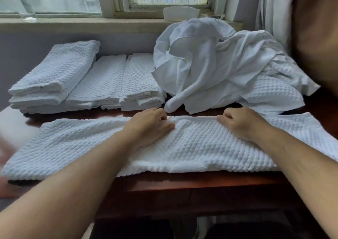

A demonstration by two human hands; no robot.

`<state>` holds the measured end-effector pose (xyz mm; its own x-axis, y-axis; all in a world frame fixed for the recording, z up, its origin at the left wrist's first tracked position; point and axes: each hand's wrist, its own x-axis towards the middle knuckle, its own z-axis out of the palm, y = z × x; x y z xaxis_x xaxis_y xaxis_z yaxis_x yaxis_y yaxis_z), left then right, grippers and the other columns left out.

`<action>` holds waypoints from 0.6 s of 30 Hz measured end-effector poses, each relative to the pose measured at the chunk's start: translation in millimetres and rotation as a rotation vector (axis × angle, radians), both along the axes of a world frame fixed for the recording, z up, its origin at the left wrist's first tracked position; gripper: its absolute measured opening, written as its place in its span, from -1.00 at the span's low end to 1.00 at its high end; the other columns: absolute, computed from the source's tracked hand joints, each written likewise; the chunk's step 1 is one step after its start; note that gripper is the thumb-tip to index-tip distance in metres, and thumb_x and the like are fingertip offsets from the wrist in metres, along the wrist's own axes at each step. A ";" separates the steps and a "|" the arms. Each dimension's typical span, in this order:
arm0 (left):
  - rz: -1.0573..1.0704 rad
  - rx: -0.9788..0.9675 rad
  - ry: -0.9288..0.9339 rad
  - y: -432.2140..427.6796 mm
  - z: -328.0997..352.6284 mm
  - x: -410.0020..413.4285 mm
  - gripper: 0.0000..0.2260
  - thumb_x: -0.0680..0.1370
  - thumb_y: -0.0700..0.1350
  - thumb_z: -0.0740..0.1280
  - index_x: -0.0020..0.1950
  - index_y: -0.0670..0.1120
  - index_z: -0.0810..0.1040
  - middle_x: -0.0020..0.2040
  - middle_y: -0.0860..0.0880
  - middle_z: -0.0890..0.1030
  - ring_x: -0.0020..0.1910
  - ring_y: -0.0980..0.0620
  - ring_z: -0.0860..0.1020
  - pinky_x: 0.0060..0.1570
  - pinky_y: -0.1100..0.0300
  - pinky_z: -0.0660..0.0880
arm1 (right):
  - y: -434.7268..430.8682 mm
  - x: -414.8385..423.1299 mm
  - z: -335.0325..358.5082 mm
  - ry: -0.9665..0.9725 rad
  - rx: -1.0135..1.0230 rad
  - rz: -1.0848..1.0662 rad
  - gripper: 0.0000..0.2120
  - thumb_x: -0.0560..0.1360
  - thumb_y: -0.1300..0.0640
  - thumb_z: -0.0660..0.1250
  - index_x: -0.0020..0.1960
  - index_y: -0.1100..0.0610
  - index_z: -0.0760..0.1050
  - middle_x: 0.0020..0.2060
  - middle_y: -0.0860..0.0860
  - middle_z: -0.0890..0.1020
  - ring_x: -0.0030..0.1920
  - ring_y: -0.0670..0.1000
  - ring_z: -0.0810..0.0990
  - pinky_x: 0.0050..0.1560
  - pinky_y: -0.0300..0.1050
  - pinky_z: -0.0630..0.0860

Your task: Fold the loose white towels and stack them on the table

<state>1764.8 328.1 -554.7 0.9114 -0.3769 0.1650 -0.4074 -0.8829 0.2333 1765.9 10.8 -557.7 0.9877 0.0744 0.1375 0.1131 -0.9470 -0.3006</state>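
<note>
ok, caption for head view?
Left hand and right hand grip the far edge of a towel; folded stacks behind.

The reddish-brown wooden desk carries a long waffle towel spread flat along its near edge, left to right. At the far left, three folded stacks sit side by side, touching. At the far right lies a loose heap of white towels.
</note>
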 end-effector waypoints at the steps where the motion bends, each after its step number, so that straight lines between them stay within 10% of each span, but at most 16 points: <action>1: -0.031 -0.003 -0.066 1.8 1.1 3.0 -0.73 0.59 0.28 0.24 -0.05 0.09 0.39 -0.05 0.12 0.53 -0.13 0.09 0.49 -0.12 0.05 0.51 | -1.4 1.4 -0.4 -0.018 -0.012 0.002 -0.52 0.53 -0.37 0.13 -0.27 0.00 0.43 -0.36 -0.06 0.56 -0.30 -0.01 0.54 -0.31 -0.05 0.41; 12: 0.171 0.086 -0.115 15.5 -10.4 31.9 -0.56 0.57 0.36 -0.01 -0.14 0.08 0.46 -0.12 0.08 0.57 -0.16 0.01 0.49 -0.29 0.10 0.31 | -14.4 10.4 -10.4 -0.145 -0.039 -0.036 -0.55 0.56 -0.37 0.15 -0.28 -0.05 0.39 -0.33 -0.13 0.53 -0.27 -0.14 0.46 -0.16 -0.06 0.30; 18: 0.004 0.059 -0.242 -53.6 -5.6 18.8 -0.73 0.63 0.12 0.14 0.18 0.02 0.51 0.15 0.00 0.55 0.18 -0.08 0.48 0.12 0.00 0.35 | -18.9 6.7 -5.1 -0.111 -0.101 -0.023 -0.56 0.61 -0.32 0.10 -0.26 -0.03 0.37 -0.31 -0.11 0.52 -0.25 -0.16 0.43 0.02 -0.04 0.24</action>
